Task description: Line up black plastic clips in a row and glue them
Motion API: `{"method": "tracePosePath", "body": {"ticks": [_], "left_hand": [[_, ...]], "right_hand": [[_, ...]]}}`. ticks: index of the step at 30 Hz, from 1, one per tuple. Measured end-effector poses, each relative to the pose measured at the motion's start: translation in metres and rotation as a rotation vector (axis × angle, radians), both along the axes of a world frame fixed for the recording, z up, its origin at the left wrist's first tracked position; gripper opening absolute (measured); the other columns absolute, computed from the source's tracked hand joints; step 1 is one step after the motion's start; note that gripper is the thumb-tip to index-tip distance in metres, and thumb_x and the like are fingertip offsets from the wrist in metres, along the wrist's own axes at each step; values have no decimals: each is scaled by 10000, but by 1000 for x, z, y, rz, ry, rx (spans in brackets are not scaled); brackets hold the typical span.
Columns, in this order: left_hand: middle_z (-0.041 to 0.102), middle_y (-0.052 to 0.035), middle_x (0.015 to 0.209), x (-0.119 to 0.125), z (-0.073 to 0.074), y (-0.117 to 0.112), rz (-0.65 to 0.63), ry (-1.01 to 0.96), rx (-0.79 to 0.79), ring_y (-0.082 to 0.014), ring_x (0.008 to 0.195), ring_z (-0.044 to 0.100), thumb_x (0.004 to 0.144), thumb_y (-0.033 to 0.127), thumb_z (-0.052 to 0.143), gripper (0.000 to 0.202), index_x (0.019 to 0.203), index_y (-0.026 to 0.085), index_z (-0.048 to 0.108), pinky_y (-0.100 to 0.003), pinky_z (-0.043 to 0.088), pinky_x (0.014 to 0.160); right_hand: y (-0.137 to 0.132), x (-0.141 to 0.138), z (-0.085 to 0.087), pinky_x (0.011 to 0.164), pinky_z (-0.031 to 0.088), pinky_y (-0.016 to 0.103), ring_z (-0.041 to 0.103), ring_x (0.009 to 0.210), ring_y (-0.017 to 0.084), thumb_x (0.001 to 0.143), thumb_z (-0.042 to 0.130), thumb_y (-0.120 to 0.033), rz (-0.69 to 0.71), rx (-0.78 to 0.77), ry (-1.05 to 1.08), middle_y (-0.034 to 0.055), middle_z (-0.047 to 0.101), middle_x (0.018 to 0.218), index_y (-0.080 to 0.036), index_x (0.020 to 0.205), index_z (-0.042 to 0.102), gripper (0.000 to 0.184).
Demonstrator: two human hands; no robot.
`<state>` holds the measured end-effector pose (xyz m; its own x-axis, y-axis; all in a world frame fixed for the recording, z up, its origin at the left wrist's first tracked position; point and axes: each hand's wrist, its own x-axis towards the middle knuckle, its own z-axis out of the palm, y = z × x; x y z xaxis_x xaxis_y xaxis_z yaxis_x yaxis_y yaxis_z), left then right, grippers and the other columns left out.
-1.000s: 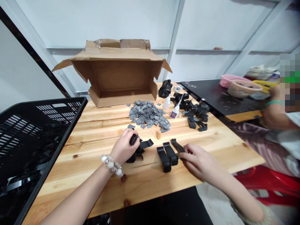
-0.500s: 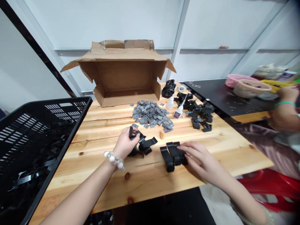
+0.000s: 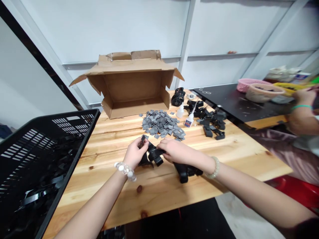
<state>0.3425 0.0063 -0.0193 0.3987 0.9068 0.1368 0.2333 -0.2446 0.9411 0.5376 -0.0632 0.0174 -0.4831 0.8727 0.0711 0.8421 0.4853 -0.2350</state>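
My left hand [image 3: 135, 153] is closed on a black curved plastic piece [image 3: 144, 137], its fingers curled around it. More black curved pieces [image 3: 155, 156] lie just beside it on the wooden table. The fingers of my right hand [image 3: 173, 150] are closed on the near end of one of these; the fingertips are partly hidden. Under my right wrist several black curved pieces [image 3: 183, 174] stand in a row, partly covered by the arm. Beyond both hands is a heap of small grey square pads [image 3: 161, 122].
An open cardboard box [image 3: 136, 88] stands at the back. Two small glue bottles [image 3: 189, 120] are near a pile of black pieces [image 3: 211, 119]. A black crate [image 3: 91, 122] holds more at left. At right, a co-worker's hand [image 3: 305, 98] is near baskets [image 3: 264, 94].
My right hand has moved left from the row of black pieces to those beside my left hand. My left hand stays nearly in place, still holding its piece.
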Motion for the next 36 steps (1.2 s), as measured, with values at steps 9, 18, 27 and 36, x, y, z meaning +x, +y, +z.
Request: {"method": "tracePosePath", "body": {"ticks": [9, 18, 27, 36], "left_hand": [[626, -46, 827, 0, 5, 0, 6, -10, -50, -198, 786, 554, 774, 479, 599, 345, 853, 144, 622, -303, 414, 759], [644, -48, 834, 1, 13, -5, 15, 1, -68, -205, 806, 564, 756, 509, 612, 374, 858, 150, 640, -303, 414, 778], [632, -31, 774, 0, 16, -4, 43, -40, -131, -179, 745, 550, 711, 496, 651, 356, 792, 149, 641, -284, 412, 732], [637, -31, 764, 3, 17, -5, 70, -111, -159, -173, 732, 562, 693, 494, 669, 359, 780, 147, 639, -274, 432, 699]], "right_hand": [[0, 3, 3, 648, 404, 282, 593, 781, 208, 713, 579, -176, -27, -58, -50, 90, 639, 961, -148, 971, 566, 259], [-15, 43, 24, 616, 409, 261, 574, 747, 177, 734, 604, -217, -169, -76, 75, 44, 633, 898, -177, 963, 572, 235], [-80, 134, 15, 810, 529, 358, 644, 983, 225, 877, 445, -116, -135, 18, -127, 103, 628, 1179, -198, 1153, 599, 327], [-89, 127, -7, 1011, 490, 457, 507, 1285, 257, 779, 396, 43, -46, 230, -198, 111, 536, 1403, -203, 1331, 551, 624]]}}
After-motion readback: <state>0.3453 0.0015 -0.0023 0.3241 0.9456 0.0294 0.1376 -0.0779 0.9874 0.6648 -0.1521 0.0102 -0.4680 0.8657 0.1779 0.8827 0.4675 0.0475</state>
